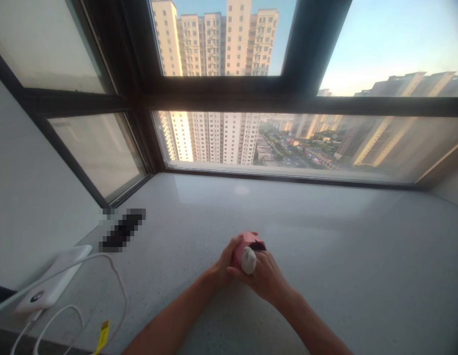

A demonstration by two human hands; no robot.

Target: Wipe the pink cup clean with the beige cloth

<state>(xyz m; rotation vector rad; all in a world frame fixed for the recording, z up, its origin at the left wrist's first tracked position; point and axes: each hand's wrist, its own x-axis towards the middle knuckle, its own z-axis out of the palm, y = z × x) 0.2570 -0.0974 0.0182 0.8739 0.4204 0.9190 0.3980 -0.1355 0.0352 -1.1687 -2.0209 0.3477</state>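
Okay, wide pale sill [343,256] under everything. Right hand [268,278] grips the pink object [248,238] from the right, left hand [226,257] from the left; some fingers hidden. Object sits between the palms, over the sill's near middle; contact below, can't tell. I'd keep the squeeze even, left steadying. Don't crush the white knob [248,260] by the right thumb; mind the small dark patch [257,245].

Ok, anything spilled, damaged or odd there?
The dark thing on the left looks odd: it's pixelated, hiding details. No spill or obvious damage shows around the pink item between left hand and right hand.
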